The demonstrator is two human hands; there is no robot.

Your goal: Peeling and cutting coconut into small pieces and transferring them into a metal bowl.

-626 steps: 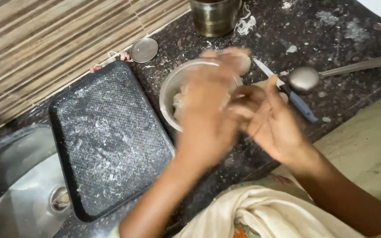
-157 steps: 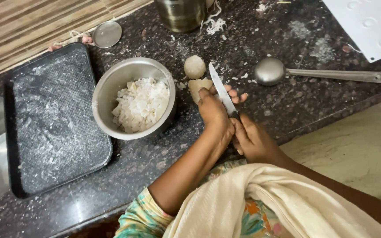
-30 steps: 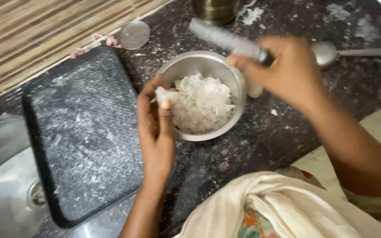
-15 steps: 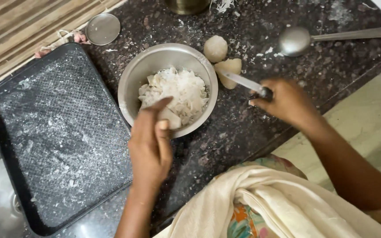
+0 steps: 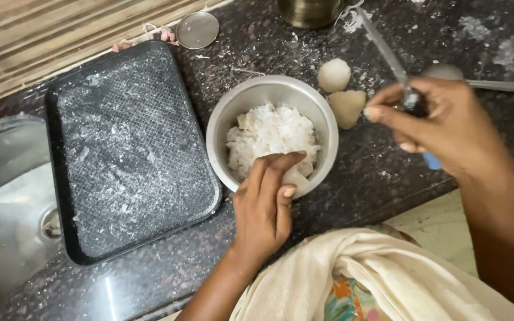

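Where tray (image 5: pixel 132 148) lies (dusty), bowl (image 5: pixel 272 95) alongside

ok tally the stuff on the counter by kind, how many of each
steel bowl: 1
black tray: 1
pale peeled pieces beside the bowl: 2
knife, in the right hand: 1
ladle: 1
small round lid: 1
brass pot: 1
total: 8

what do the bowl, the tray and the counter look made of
Bowl: probably steel, a brushed grey sheen. Tray: dark, matte, grid-textured, perhaps coated metal or plastic. Counter: polished speckled dark stone, granite by the look.
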